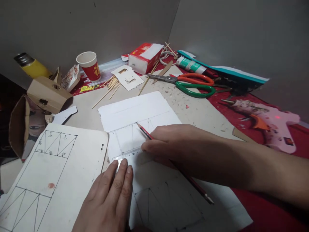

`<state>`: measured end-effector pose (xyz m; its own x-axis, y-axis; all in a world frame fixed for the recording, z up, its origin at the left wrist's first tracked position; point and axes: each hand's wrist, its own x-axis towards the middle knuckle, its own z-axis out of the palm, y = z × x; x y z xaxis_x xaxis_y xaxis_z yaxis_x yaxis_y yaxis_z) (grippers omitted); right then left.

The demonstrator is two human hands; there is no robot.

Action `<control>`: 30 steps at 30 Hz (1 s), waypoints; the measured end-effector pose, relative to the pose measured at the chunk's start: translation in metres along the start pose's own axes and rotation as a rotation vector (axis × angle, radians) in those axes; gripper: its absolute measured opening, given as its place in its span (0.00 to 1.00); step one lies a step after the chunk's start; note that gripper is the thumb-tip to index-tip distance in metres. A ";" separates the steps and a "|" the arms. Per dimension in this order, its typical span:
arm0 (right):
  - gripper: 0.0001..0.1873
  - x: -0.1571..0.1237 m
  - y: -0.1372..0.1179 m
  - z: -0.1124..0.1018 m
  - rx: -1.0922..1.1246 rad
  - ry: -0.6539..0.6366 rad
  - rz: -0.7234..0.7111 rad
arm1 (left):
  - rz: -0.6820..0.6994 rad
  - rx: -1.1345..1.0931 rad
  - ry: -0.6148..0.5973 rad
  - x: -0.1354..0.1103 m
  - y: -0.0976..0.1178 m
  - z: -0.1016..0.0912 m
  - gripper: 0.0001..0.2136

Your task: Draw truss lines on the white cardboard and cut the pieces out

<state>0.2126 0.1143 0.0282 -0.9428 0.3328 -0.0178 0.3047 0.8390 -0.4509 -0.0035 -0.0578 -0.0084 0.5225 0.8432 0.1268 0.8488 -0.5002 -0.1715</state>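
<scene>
My right hand is closed around a red and black pencil. The pencil's tip rests on a ruled line on the white sheet of paper, and its other end sticks out below my wrist. Beneath the tip is a penciled strip divided by upright and slanted lines. My left hand lies flat, fingers stretched out, at the edge of a clear ruler on that sheet. To the left, a second sheet carries a darker drawing of rectangles and triangles with small written marks.
Behind the paper lie wooden sticks, a cut card, scissors and a red-white box. A paper cup, yellow bottle and cardboard pieces stand left. At right rests a pink glue gun.
</scene>
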 end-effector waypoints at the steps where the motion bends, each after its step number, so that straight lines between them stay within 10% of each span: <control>1: 0.10 -0.001 0.001 -0.001 -0.015 -0.002 0.005 | -0.026 -0.018 -0.019 0.001 0.001 0.000 0.38; 30: 0.09 -0.012 0.011 -0.012 -0.084 -0.059 0.074 | 0.008 -0.020 0.010 0.010 0.010 0.002 0.37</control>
<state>0.2289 0.1243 0.0342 -0.9231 0.3709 -0.1018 0.3812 0.8470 -0.3704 0.0102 -0.0539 -0.0108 0.5299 0.8372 0.1354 0.8460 -0.5108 -0.1526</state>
